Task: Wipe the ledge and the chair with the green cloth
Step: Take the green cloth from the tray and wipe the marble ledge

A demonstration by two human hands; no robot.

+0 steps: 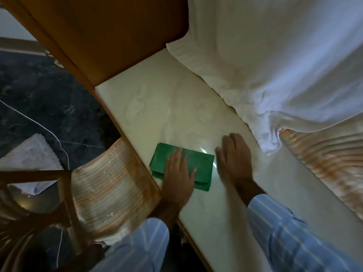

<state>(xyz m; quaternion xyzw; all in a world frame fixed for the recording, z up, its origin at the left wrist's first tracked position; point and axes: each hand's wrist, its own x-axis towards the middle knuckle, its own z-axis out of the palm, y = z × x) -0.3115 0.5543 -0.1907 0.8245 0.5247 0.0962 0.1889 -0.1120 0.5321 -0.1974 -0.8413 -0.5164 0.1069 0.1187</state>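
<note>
A folded green cloth (198, 163) lies flat on the pale marble ledge (167, 107), near its left edge. My left hand (178, 173) rests palm down on the cloth's near half, fingers spread. Just right of the cloth, my right hand (233, 156) lies flat on the bare ledge, fingers together, holding nothing. The chair (110, 191) stands left of the ledge, with a striped orange and white seat cushion and a wooden frame (64, 195) at the lower left.
White curtain fabric (275, 65) drapes onto the ledge's right side. A striped cushion (324, 163) lies at the right. A wooden panel (110, 36) closes the ledge's far end. Dark floor (39, 91) with a thin white cable and a white mat lies at the left.
</note>
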